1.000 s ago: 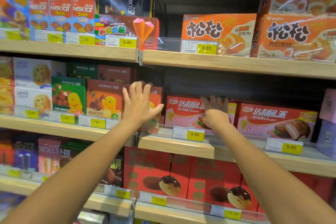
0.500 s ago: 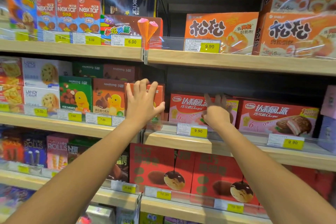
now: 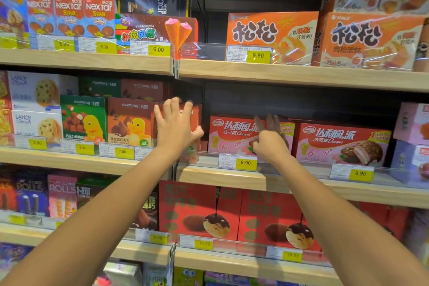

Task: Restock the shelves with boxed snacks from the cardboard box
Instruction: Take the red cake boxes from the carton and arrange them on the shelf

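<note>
My left hand (image 3: 174,126) lies flat with spread fingers against the front of a red-orange snack box (image 3: 193,115) on the second shelf, covering most of it. My right hand (image 3: 269,139) rests with fingers apart on the face of a red-and-pink chocolate pie box (image 3: 228,133) just to the right. That box stands behind a clear plastic shelf lip. A second, matching pie box (image 3: 341,140) stands beside it. The cardboard box is out of view.
A brown duck-print box (image 3: 130,121) and a green one (image 3: 83,117) stand left of my left hand. A wooden shelf edge (image 3: 301,74) runs above, holding orange boxes (image 3: 271,36). Red boxes (image 3: 202,209) fill the shelf below. A dark gap (image 3: 301,104) lies over the pie boxes.
The view has shifted slightly, so the shelves sit further right in the frame. Both hands stay pressed on the same two boxes, the right one slid a little lower on the pie box.
</note>
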`<state>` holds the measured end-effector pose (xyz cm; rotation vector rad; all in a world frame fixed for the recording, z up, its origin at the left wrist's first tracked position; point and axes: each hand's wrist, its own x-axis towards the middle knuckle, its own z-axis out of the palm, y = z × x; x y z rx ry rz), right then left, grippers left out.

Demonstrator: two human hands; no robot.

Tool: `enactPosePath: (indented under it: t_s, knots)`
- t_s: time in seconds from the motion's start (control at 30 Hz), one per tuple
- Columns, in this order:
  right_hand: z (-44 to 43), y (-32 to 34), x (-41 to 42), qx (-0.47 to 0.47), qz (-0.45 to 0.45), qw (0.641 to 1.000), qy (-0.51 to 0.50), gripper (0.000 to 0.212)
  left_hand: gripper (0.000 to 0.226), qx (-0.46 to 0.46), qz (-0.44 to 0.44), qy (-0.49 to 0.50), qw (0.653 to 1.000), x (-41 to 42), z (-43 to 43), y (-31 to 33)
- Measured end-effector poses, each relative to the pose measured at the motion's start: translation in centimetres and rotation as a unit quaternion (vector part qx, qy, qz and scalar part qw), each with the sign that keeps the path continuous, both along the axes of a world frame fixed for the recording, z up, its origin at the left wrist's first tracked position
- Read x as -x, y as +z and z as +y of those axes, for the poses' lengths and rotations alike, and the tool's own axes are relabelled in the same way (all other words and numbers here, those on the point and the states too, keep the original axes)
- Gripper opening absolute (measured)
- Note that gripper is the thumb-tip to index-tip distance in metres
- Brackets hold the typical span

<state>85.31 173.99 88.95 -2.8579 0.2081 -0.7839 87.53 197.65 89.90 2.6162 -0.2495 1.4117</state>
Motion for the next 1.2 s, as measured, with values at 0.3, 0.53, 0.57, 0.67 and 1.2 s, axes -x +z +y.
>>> enactPosePath:
  t_s: [0.3, 0.53, 0.57, 0.67, 1.2]
  knots:
    - [0.4, 0.4, 0.8, -0.004, 0.053, 0.999, 0.008, 0.077, 0.071, 0.009, 0.029, 0.0, 1.0, 0.5, -0.2, -0.3]
    - [0.0, 0.6, 2.8, 0.008, -0.013, 1.0, 0.015, 0.046, 0.075, 0.041, 0.045, -0.017, 0.998, 1.7, -1.2, -0.1]
    - [-0.1, 0.7, 3.2, 0.019, -0.025, 0.999, 0.021, 0.04, 0.075, 0.04, 0.044, -0.02, 0.998, 1.9, -1.5, -0.1]
    - [-0.6, 0.2, 4.4, 0.032, -0.066, 0.995, 0.064, 0.035, 0.072, 0.04, 0.039, -0.041, 0.998, 3.2, -2.5, -0.8]
    - [0.1, -16.5, 13.2, 0.096, -0.086, 0.961, 0.246, 0.024, 0.015, 0.042, 0.223, -0.234, 0.945, 13.5, -7.0, -19.1]
